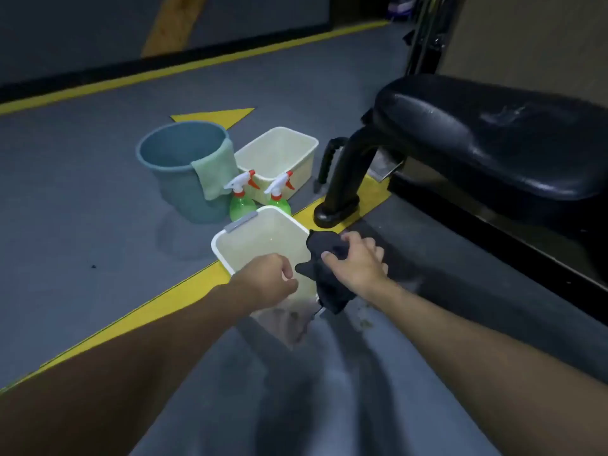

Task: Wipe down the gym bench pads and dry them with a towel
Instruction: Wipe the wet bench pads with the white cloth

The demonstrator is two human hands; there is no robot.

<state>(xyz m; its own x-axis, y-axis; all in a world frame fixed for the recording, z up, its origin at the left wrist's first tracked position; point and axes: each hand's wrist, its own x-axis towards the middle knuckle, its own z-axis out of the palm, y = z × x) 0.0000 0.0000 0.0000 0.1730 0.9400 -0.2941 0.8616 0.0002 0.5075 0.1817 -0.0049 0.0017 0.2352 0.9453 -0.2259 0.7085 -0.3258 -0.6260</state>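
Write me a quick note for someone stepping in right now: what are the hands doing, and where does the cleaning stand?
Right hand: grips a dark cloth over the white basin.
Left hand: curled above the basin; whether it holds anything is unclear.
Green towel hangs on the blue bucket; two spray bottles stand beside it.
Bench pad shows streaks; wiped or not, can't tell.
To do: wipe the pad, then dry it with the towel.
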